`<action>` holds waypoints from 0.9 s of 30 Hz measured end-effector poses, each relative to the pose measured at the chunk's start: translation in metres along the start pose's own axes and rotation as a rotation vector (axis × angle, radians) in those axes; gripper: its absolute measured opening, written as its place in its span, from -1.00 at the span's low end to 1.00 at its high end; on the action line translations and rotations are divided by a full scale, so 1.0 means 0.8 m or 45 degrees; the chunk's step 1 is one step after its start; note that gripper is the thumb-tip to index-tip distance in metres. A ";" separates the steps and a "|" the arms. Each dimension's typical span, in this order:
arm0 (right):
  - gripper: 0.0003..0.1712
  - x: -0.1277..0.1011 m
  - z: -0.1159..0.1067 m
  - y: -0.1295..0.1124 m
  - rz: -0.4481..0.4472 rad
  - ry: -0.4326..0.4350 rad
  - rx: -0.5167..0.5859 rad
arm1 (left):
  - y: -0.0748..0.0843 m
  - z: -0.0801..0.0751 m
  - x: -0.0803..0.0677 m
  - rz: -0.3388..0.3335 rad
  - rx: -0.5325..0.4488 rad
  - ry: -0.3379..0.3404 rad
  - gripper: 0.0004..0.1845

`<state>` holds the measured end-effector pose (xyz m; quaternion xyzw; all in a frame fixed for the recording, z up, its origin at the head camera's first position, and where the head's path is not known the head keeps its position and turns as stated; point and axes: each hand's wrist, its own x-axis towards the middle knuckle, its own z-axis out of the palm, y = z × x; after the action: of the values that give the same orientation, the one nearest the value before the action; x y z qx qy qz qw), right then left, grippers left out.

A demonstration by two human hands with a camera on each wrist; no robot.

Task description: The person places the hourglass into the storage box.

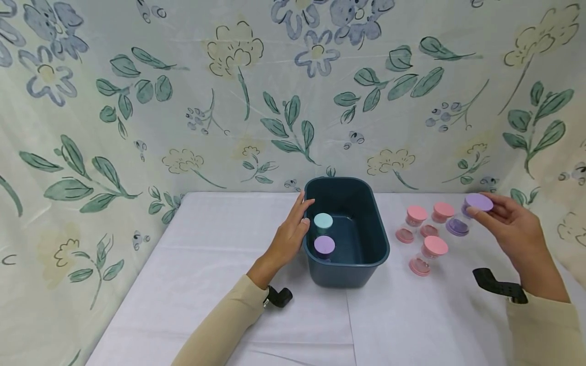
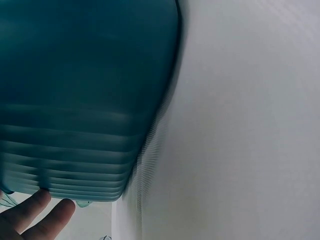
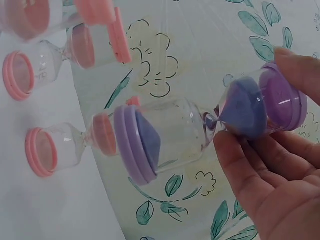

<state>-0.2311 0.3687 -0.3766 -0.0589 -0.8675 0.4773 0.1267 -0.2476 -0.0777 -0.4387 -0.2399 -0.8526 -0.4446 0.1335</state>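
Note:
My right hand (image 1: pixel 517 223) grips a purple-capped hourglass (image 3: pixel 175 132) by its upper end, thumb on one side and fingers on the other. In the right wrist view, purple-blue sand lies in both of its bulbs. Beside it stand three pink-capped hourglasses (image 1: pixel 434 246) on the table. My left hand (image 1: pixel 286 236) touches the left outer wall of a dark teal bin (image 1: pixel 350 277), fingers extended along its rim. Within the bin, near that wall, are a mint-capped hourglass (image 1: pixel 323 221) and another with a purple cap (image 1: pixel 324 245); their lower parts are mostly hidden.
A white cloth (image 1: pixel 192 305) covers the table. Behind it hangs a floral curtain (image 1: pixel 320 101), close to the table's back edge. A black wrist camera (image 1: pixel 499 287) sticks out from the right sleeve, another (image 1: pixel 279 296) from the left.

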 end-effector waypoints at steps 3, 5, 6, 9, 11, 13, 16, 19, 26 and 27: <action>-0.21 -0.002 0.002 -0.005 0.003 0.026 -0.030 | -0.001 0.000 0.000 0.008 -0.002 0.002 -0.42; -0.21 -0.003 0.004 -0.008 0.007 0.055 -0.048 | -0.001 -0.001 0.000 0.013 -0.004 0.003 -0.42; -0.21 -0.005 0.004 -0.009 0.012 0.067 -0.050 | 0.000 -0.001 0.000 0.014 -0.006 0.002 -0.42; -0.22 -0.008 0.003 -0.014 0.022 0.095 -0.034 | 0.001 -0.001 -0.001 0.014 -0.007 0.000 -0.42; -0.22 -0.010 0.003 -0.016 0.021 0.106 -0.018 | 0.002 -0.001 -0.001 0.009 -0.007 -0.002 -0.42; -0.23 -0.012 0.004 -0.020 0.015 0.110 -0.006 | 0.003 -0.001 -0.001 0.002 -0.007 -0.004 -0.42; -0.25 -0.014 0.005 -0.025 -0.008 0.114 0.007 | 0.003 -0.001 -0.001 0.000 -0.009 -0.001 -0.41; -0.27 -0.018 0.004 -0.030 -0.042 0.110 0.038 | 0.003 0.000 -0.001 0.005 -0.013 -0.003 -0.40; -0.31 -0.023 0.004 -0.041 -0.121 0.094 0.112 | 0.001 0.000 -0.001 0.020 -0.013 -0.007 -0.41; -0.31 -0.024 0.005 -0.043 -0.128 0.095 0.115 | 0.001 0.000 -0.001 0.027 -0.019 -0.003 -0.42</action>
<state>-0.2130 0.3430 -0.3526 -0.0272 -0.8417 0.5064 0.1851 -0.2465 -0.0774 -0.4389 -0.2504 -0.8468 -0.4493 0.1353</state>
